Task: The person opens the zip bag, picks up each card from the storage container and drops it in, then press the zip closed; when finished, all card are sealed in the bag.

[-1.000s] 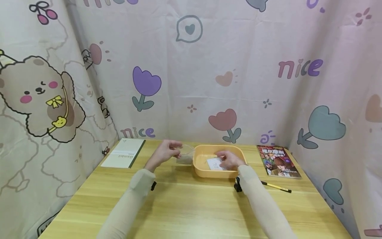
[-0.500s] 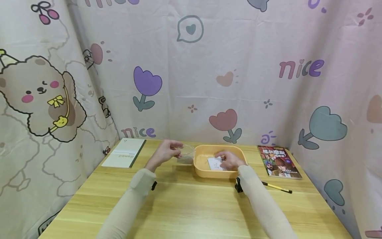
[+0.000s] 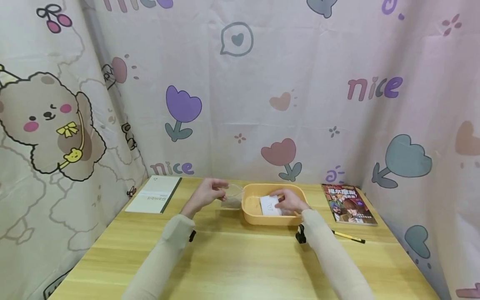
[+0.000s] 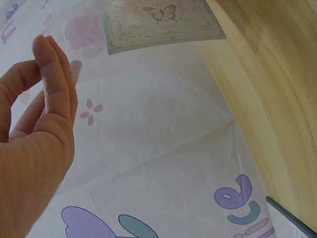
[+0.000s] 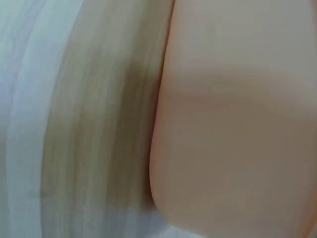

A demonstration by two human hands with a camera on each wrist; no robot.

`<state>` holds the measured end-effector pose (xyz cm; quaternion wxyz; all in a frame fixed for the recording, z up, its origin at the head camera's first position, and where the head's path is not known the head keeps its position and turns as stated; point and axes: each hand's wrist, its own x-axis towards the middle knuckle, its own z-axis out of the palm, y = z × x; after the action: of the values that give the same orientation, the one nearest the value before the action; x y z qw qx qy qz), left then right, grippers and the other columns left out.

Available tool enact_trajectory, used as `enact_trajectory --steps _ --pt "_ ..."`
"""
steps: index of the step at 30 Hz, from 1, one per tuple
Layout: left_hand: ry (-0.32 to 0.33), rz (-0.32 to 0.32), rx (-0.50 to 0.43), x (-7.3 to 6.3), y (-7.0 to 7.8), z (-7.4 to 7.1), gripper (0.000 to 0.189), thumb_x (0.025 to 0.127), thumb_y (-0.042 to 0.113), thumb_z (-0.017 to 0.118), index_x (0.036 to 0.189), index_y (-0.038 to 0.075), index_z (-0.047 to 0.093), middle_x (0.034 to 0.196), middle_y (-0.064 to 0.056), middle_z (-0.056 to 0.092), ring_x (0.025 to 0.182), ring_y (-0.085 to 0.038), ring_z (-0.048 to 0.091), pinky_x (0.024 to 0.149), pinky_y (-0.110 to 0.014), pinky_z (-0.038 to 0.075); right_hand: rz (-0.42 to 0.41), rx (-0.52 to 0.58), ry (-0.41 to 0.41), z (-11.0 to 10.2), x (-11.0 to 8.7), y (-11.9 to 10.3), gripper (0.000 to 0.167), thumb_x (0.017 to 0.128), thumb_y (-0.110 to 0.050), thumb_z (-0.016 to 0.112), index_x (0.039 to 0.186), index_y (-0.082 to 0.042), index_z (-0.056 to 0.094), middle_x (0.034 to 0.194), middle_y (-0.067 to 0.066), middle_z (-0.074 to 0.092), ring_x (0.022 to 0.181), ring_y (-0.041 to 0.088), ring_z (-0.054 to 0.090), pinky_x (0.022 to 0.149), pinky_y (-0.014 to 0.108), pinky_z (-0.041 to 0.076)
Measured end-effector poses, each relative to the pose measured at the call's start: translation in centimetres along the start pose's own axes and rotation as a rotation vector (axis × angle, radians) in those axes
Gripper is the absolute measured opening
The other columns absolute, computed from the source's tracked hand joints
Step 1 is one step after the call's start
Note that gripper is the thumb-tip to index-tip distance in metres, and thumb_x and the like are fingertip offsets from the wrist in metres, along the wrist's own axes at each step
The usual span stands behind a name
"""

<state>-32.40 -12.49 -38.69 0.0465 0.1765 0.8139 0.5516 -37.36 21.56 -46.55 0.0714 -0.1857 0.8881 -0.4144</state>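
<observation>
White paper (image 3: 269,206) pinched in the right hand (image 3: 291,202) inside the tub (image 3: 255,220), near the middle of the tabletop's (image 3: 232,258) far edge.
I see the left hand (image 3: 205,195) with fingertips closed at the rim of a clear container (image 3: 230,203) beside the tub; its panel (image 4: 163,25) shows a butterfly. I'd judge the paper light and easily creased, best taken by an edge; the container looks slick, though I can't tell film from rigid plastic. The tub seems smooth plastic, round-cornered, on wood grain.

The basin (image 3: 270,221) is smooth plastic, the card (image 3: 268,206) apparently paper.
</observation>
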Motion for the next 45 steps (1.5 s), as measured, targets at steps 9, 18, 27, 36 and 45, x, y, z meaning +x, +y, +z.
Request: enact_trajectory --steps 9,18,27,36,45 --pt "0.009 0.01 0.013 0.1 0.0 -0.3 0.036 0.091 -0.005 0.06 0.127 -0.008 0.059 0.128 -0.027 0.062 0.075 -0.017 0.07 0.078 -0.039 0.062 -0.012 0.19 0.086 -0.4 0.3 -1.4 0.049 0.085 0.01 0.063 0.133 0.0 0.058 0.115 0.024 0.064 0.095 0.026 0.063 0.076 0.033 0.06" --pt "-0.004 0.004 -0.003 0.3 0.1 0.1 0.036 0.091 -0.006 0.06 0.126 -0.008 0.06 0.127 -0.026 0.062 0.076 -0.017 0.07 0.076 -0.036 0.062 -0.058 0.277 0.145 -0.1 -0.3 -1.8 0.056 0.086 0.012 0.061 0.14 0.001 0.05 0.112 0.024 0.059 0.09 0.021 0.061 0.07 0.034 0.061" --pt "-0.002 0.004 -0.009 0.5 0.3 0.3 0.035 0.091 -0.005 0.061 0.126 -0.008 0.061 0.126 -0.026 0.063 0.075 -0.016 0.07 0.073 -0.031 0.062 -0.079 0.35 0.221 -0.2 -1.1 -3.3 0.052 0.086 0.012 0.063 0.137 0.003 0.051 0.109 0.028 0.056 0.089 0.024 0.059 0.076 0.054 0.06" --pt "-0.003 0.004 -0.008 0.5 0.4 0.2 0.036 0.091 -0.005 0.061 0.126 -0.008 0.06 0.127 -0.027 0.062 0.075 -0.016 0.07 0.074 -0.033 0.062 -0.112 0.318 0.301 0.3 -0.8 -3.8 0.05 0.086 0.006 0.068 0.133 -0.005 0.057 0.107 0.019 0.057 0.087 0.017 0.062 0.066 0.033 0.062" --pt "-0.012 -0.004 -0.011 0.5 0.4 0.2 0.037 0.091 -0.005 0.06 0.128 -0.01 0.058 0.127 -0.026 0.063 0.075 -0.016 0.069 0.075 -0.034 0.062 -0.139 0.361 0.325 0.3 -0.7 -5.3 0.049 0.087 0.003 0.069 0.132 -0.009 0.058 0.104 0.017 0.054 0.082 0.011 0.063 0.071 0.045 0.062"
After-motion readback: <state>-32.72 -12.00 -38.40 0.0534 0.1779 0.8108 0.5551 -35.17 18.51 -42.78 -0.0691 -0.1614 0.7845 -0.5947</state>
